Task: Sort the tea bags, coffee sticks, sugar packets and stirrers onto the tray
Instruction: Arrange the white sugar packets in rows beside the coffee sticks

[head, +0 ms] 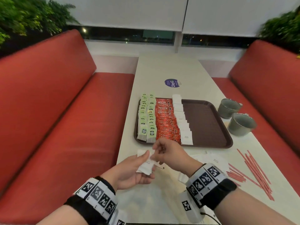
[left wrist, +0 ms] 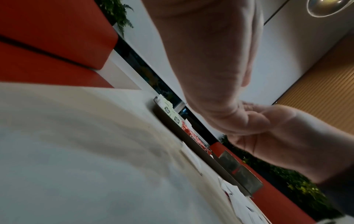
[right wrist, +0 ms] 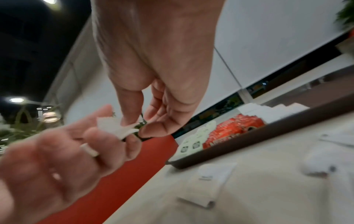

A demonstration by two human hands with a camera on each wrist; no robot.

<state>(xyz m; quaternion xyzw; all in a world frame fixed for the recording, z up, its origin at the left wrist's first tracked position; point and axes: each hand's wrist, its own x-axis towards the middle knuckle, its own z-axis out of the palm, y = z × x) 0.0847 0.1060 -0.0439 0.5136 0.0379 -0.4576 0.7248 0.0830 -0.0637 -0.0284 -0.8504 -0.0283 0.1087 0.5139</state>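
While your left hand (head: pixel 133 169) cups a small stack of white sugar packets (head: pixel 146 164) just short of the tray's (head: pixel 209 127) near rim, your right hand (head: pixel 168 153) pinches the top packet's far edge between thumb and forefinger. In the right wrist view its other fingers hang loosely curled and hold nothing. The stack's long axis runs roughly toward the tray, so the pinched packet already points at its row. That sugar row (head: pixel 181 117) lies on the tray beyond and slightly right of your right hand, which I judge the nearer hand for the placing; the row's near end sits close to the tray's near rim.

On the tray, left of the sugar, lie the red coffee sticks (head: pixel 165 120) and then the green tea bags (head: pixel 146 117); the tray's right half is bare. More loose packets (head: pixel 215 161) and the pink stirrers (head: pixel 253 172) lie on the table to the right of the tray's near rim.

You cannot count the packets in your left hand: your fingers cover most of them, and both wrist views are blurred.
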